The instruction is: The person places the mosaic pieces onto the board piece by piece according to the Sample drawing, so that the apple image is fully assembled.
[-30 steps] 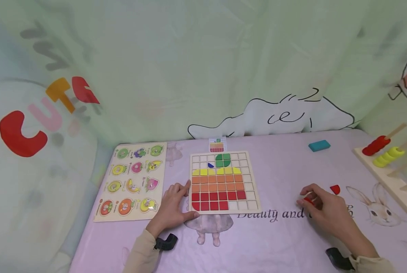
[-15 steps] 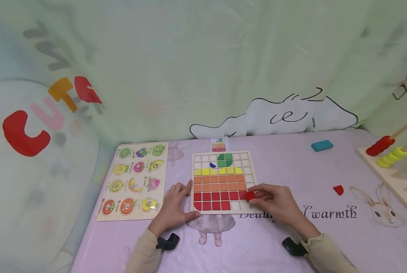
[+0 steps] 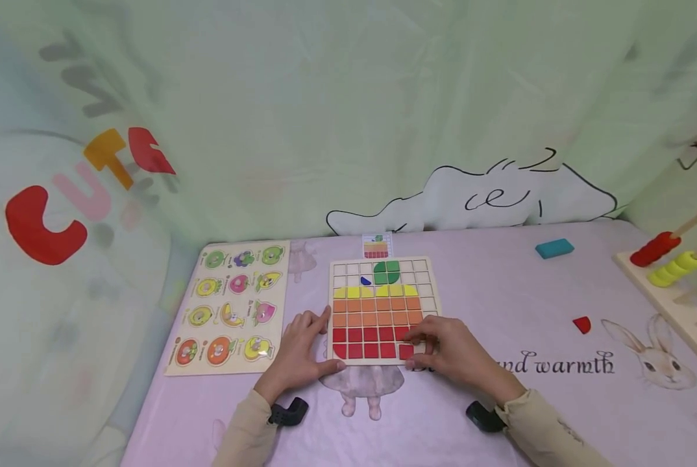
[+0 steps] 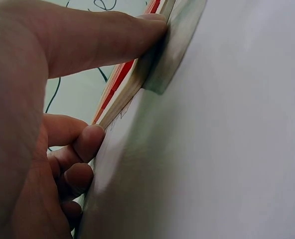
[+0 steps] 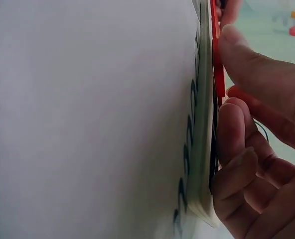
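A wooden grid board (image 3: 431,272) lies on the table, with green, yellow, orange and red tiles set in it. My left hand (image 3: 298,350) holds its lower left corner, thumb on the front edge and fingertips against the left side. My right hand (image 3: 450,350) pinches a red square tile (image 3: 405,352) between thumb and index finger, at the bottom row beside the other red squares. This tile sits slightly askew over its cell. In the right wrist view the red tile (image 5: 218,69) shows under the thumb, right at the board's face. A small blue piece (image 3: 365,281) lies on the upper cells.
A picture card (image 3: 378,246) lies behind the board. To the left is a fruit puzzle board (image 3: 246,308). A red quarter-round piece (image 3: 582,325) and a teal block (image 3: 555,248) lie to the right, near a wooden bead stand (image 3: 670,311).
My right hand has carried the red square tile leftward from the table's right side to the board's bottom row. My left hand has stayed at the board's corner.
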Demonstrator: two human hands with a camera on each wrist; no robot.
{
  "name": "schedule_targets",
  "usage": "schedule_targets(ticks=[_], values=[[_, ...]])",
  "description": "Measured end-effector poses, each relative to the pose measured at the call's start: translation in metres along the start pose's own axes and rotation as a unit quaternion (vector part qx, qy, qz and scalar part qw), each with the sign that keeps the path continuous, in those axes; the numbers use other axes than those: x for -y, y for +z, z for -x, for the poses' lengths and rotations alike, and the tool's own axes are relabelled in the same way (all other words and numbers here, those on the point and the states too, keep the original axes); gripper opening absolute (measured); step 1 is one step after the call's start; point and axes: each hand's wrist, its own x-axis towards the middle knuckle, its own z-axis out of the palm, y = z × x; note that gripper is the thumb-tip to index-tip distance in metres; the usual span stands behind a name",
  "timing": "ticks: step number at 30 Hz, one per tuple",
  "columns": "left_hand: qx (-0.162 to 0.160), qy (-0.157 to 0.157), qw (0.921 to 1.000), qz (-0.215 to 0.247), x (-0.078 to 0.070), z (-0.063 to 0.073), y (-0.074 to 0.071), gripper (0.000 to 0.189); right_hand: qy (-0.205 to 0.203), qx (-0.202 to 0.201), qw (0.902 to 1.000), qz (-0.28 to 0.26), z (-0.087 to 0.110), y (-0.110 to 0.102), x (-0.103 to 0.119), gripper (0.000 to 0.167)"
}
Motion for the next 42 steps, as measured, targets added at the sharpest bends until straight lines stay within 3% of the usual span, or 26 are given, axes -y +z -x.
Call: schedule_targets(ticks=[7, 15, 18, 23, 27, 30, 32, 37, 42], values=[[0.001, 0.007, 0.9999, -0.008, -0.002, -0.002, -0.002, 0.106, 0.015, -0.002, 0.9998, 0.015, -0.006, -0.003, 0.004, 0.02], [-0.001, 0.002, 1.0, 0.0, -0.002, -0.003, 0.001, 0.105, -0.007, 0.01, 0.9994, 0.034, -0.009, -0.008, 0.005, 0.021], [0.0, 0.002, 1.0, 0.002, -0.003, -0.003, 0.002, 0.105, 0.007, -0.005, 0.9996, 0.028, -0.004, -0.018, 0.002, 0.021], [0.0, 0.012, 0.9999, -0.002, -0.004, -0.002, 0.003, 0.105, 0.095, -0.077, 0.9903, 0.065, 0.014, -0.059, -0.025, 0.029], [0.0, 0.006, 0.9999, -0.012, -0.004, 0.0, 0.001, 0.105, 0.202, -0.116, 0.9657, 0.115, 0.037, -0.1, -0.067, 0.049], [0.002, 0.0, 0.9999, -0.01, -0.003, 0.001, -0.001, 0.105, 0.279, -0.117, 0.9442, 0.131, 0.054, -0.127, -0.095, 0.062], [0.0, 0.0, 1.0, -0.007, -0.003, 0.002, -0.002, 0.105, 0.31, -0.106, 0.9354, 0.133, 0.062, -0.14, -0.108, 0.067], [-0.005, -0.003, 1.0, -0.002, -0.002, 0.002, -0.002, 0.105, 0.341, -0.045, 0.9329, 0.109, 0.069, -0.152, -0.125, 0.066], [0.0, -0.006, 1.0, 0.001, -0.001, 0.001, 0.0, 0.105, 0.34, -0.056, 0.9327, 0.106, 0.073, -0.152, -0.13, 0.058]])
